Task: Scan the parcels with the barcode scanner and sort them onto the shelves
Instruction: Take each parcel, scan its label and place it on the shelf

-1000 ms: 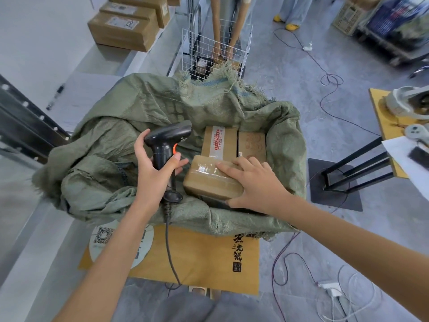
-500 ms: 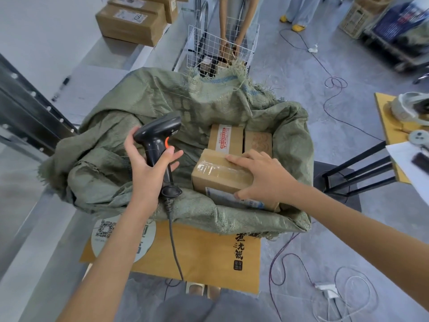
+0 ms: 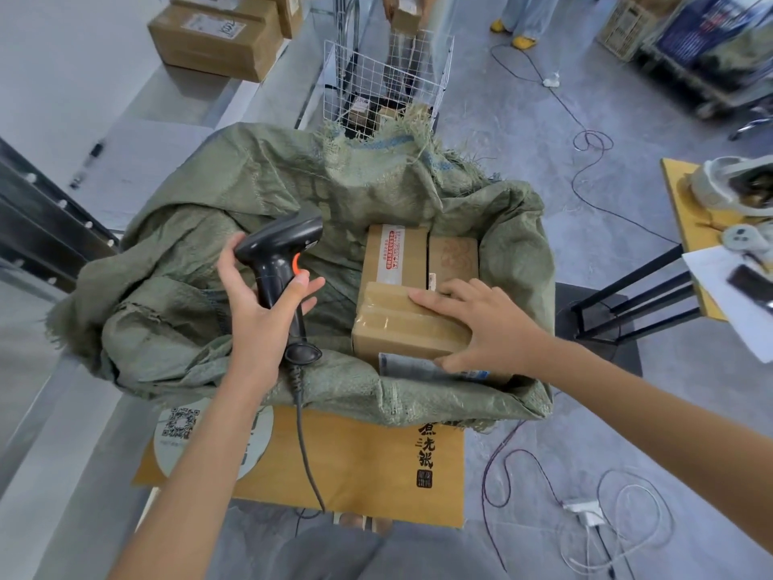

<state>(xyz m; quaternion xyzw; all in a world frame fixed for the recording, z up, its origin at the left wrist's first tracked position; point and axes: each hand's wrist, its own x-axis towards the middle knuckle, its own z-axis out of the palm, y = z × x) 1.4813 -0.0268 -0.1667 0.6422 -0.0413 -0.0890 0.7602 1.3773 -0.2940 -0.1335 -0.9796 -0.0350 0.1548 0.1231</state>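
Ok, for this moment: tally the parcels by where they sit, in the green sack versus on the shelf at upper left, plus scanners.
Parcels in the green sack: 3 (taped parcel under the right hand, red-label parcel, plain parcel)
Parcels on the shelf: 2 in view (front, rear), more may be cut off
Barcode scanners: 1
Total: 6

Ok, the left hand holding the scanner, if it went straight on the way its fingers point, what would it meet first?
The left hand grips the barcode scanner, fingers pointing right. Going on that way, it would probably meet the taped cardboard parcel under the right hand first, though depth is hard to judge.
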